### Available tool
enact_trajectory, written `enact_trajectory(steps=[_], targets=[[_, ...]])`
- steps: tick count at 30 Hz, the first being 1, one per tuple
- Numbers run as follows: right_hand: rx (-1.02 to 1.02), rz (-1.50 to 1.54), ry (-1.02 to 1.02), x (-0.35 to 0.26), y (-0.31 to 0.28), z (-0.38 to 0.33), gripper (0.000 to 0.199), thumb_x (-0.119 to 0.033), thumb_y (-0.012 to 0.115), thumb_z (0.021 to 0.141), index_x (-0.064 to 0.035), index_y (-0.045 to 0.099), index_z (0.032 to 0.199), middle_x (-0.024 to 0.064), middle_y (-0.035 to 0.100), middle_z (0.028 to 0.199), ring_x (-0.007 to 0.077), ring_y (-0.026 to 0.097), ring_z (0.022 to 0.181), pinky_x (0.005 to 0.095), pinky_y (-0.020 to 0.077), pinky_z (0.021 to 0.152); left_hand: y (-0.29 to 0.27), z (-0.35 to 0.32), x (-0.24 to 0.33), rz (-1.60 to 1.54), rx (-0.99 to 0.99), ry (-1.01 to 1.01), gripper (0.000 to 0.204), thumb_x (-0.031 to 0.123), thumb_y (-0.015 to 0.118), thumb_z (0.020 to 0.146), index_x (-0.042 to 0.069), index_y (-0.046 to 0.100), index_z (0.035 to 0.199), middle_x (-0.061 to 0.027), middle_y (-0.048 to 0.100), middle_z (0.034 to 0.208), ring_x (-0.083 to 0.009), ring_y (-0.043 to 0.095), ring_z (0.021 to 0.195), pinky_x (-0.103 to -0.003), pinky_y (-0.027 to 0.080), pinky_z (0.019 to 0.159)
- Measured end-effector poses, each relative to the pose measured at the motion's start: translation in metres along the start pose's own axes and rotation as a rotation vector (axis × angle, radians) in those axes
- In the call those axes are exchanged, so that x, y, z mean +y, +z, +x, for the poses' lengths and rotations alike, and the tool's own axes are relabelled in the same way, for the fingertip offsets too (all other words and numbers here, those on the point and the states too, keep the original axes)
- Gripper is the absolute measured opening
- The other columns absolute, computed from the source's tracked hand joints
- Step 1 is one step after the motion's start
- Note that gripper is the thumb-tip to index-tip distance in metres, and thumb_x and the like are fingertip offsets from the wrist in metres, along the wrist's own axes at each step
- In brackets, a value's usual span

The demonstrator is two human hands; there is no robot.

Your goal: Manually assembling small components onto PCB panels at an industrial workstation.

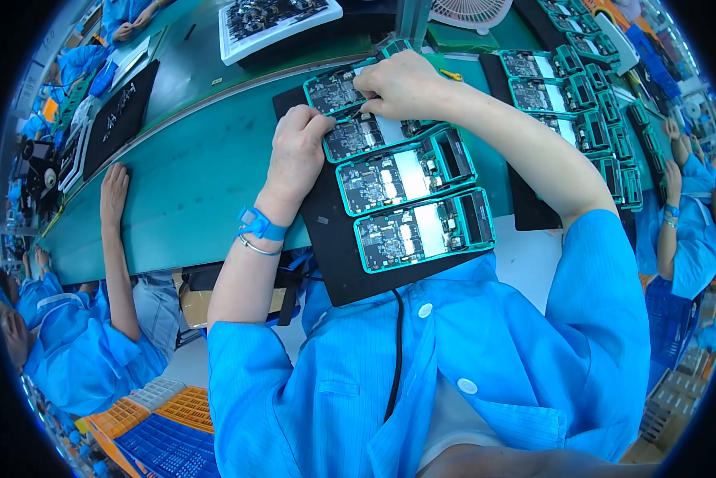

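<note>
Several green-rimmed device housings lie in a column on a black mat (338, 275), each with a dark circuit board and a silvery-white block. My left hand (297, 151), wearing a blue wrist strap (260, 225), has its fingers curled in at the left ends of the two farthest housings. Over the board of the farthest housing (332, 93), my right hand (402, 84) is bent with thumb and fingers drawn together. What either hand's fingertips hold, if anything, is hidden. Nearer to me lie a third housing (366, 185) and the nearest housing (386, 241), untouched.
A white tray of small dark parts (282, 20) stands beyond the green bench (207, 183). More housings (537, 94) fill a second mat on the right. A white fan (471, 9) is at the back. Co-workers sit left and right, one with an arm (115, 239) on the bench.
</note>
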State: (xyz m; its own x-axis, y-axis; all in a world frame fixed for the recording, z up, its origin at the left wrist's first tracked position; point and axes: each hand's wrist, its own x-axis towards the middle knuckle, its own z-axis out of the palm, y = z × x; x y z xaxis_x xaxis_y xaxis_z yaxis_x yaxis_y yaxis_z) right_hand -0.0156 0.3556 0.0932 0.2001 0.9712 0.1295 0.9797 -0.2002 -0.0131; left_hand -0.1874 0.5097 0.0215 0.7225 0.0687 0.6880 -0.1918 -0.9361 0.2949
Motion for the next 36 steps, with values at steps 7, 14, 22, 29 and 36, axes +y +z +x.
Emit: enact_trajectory(steps=[7,14,22,29,36], targets=[[-0.005,-0.013,-0.007,-0.001,-0.002,-0.002,0.026,-0.031,0.076,0.085,-0.0103,0.062,0.078,0.0044,0.066,0.074,0.0249,0.069,0.074,0.0398,0.0520,0.066,-0.007,0.009,-0.003,-0.019,-0.101,0.072,0.016,-0.006,0.067,0.075,0.004,0.069,0.086,-0.0100,0.057,0.085,-0.0294,0.061,0.085,-0.040,0.050,0.074],[0.070,0.032,-0.011,0.002,0.001,-0.015,0.026,-0.030,0.076,0.085,-0.0092,0.063,0.079,0.0052,0.065,0.077,0.0267,0.068,0.074,0.0397,0.0513,0.066,-0.008,-0.003,0.010,-0.172,-0.070,-0.049,0.013,-0.007,0.068,0.080,0.002,0.069,0.088,-0.0110,0.058,0.085,-0.0309,0.062,0.081,-0.041,0.051,0.071],[0.110,0.188,-0.102,-0.024,-0.023,-0.064,0.027,-0.028,0.078,0.083,-0.0070,0.062,0.079,0.0073,0.065,0.077,0.0304,0.067,0.071,0.0419,0.0502,0.064,-0.025,-0.034,0.063,-0.202,0.016,-0.227,0.014,-0.006,0.073,0.082,0.002,0.071,0.093,-0.0117,0.061,0.089,-0.0300,0.063,0.083,-0.038,0.052,0.071],[0.052,0.150,-0.051,-0.028,-0.017,-0.069,0.025,-0.028,0.077,0.084,-0.0074,0.064,0.079,0.0068,0.068,0.080,0.0297,0.069,0.073,0.0421,0.0512,0.065,-0.020,-0.039,0.064,-0.154,-0.025,-0.164,0.017,-0.007,0.072,0.080,0.003,0.071,0.094,-0.0103,0.062,0.090,-0.0295,0.063,0.087,-0.040,0.051,0.074],[-0.004,0.125,-0.038,-0.029,-0.018,-0.067,0.025,-0.029,0.077,0.085,-0.0074,0.065,0.079,0.0063,0.067,0.080,0.0283,0.069,0.073,0.0411,0.0521,0.065,-0.021,-0.040,0.064,-0.087,-0.046,-0.109,0.024,-0.010,0.070,0.076,0.004,0.071,0.095,-0.0088,0.062,0.092,-0.0281,0.063,0.089,-0.039,0.051,0.075]])
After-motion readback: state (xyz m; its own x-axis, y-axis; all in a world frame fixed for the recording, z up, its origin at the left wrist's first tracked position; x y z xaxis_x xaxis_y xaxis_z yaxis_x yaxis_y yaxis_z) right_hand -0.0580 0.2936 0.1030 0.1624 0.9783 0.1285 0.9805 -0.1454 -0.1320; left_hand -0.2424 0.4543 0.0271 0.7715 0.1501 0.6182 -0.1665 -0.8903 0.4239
